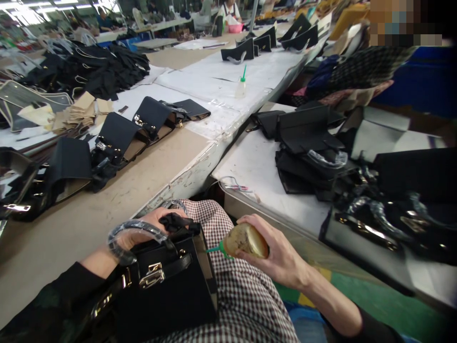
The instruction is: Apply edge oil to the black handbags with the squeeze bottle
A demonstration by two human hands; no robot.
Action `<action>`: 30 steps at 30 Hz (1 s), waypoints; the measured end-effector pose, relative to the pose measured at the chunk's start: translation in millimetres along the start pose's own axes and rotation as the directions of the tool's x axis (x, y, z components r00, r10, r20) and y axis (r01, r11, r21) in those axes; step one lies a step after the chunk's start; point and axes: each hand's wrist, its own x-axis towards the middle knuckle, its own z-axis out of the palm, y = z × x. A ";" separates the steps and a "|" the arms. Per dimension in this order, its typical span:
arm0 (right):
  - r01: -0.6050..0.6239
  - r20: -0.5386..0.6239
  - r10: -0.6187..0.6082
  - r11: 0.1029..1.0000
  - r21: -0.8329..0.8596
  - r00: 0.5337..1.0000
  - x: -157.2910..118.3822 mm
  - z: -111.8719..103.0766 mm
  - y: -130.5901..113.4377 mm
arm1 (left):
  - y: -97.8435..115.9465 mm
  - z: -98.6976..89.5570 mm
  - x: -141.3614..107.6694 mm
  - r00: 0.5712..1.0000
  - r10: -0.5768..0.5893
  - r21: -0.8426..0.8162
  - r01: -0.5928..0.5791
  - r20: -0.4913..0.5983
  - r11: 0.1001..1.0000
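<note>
A black handbag (pixel 167 295) with gold buckles and a plastic-wrapped handle rests on the checked cloth over my lap. My left hand (pixel 152 226) reaches through under the handle and grips the bag's top, near some bunched black material. In my right hand (pixel 274 252) is a squeeze bottle (pixel 246 239) of yellowish liquid, lying sideways with my fingers wrapped round it. Its green nozzle points left, and the tip is at the bag's beige side edge.
Black bags (pixel 123 136) line the left table (pixel 171 169). Behind them are a dark pile (pixel 96 66) and beige pieces (pixel 80 112). Another bottle (pixel 241 87) stands upright farther back. More bags (pixel 307 138) lie on the right table (pixel 250 164). A person in checked clothing sits at the upper right.
</note>
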 end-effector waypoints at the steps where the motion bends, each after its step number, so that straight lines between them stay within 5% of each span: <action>1: -0.014 0.013 0.014 1.000 0.009 1.000 -2.7 1.4 -0.2 | 0.1 0.3 0.1 1.000 0.003 -0.004 -0.003 0.005 1.000; 15: -0.112 0.200 0.103 0.993 0.032 0.974 -21.6 9.2 -4.9 | -7.5 1.7 -0.7 1.000 -0.010 -0.086 0.012 0.023 0.996; 24: 0.062 -0.176 -0.076 0.994 -0.086 0.982 -15.6 13.3 1.1 | -14.2 4.6 4.1 0.997 0.053 -0.215 -0.039 0.062 0.976; 30: 0.091 -0.084 -0.098 0.993 -0.078 0.992 -12.3 15.4 -1.9 | -16.8 4.9 -0.1 0.999 0.008 -0.203 0.002 0.050 0.979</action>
